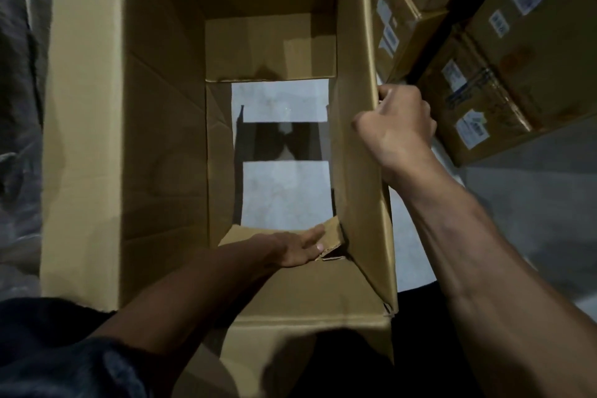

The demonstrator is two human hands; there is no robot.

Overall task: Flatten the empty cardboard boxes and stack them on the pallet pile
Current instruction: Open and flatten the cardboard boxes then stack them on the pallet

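I look straight down into a tall empty cardboard box point(155, 139) standing open. Its bottom flaps are parted, and the grey floor point(284, 191) shows through the gap. My left hand point(300, 249) reaches deep inside and presses with straight fingers on the near bottom flap point(332, 236), which is bent downward. My right hand point(400, 126) grips the top edge of the box's right wall point(358, 145), fingers curled over the rim. The far bottom flap point(271, 48) still lies roughly level.
Stacked sealed cartons with white labels point(504, 52) stand close on the right, almost touching the box. Grey floor point(529, 203) is visible below them. Dark wrapped material point(19, 107) lies along the left side.
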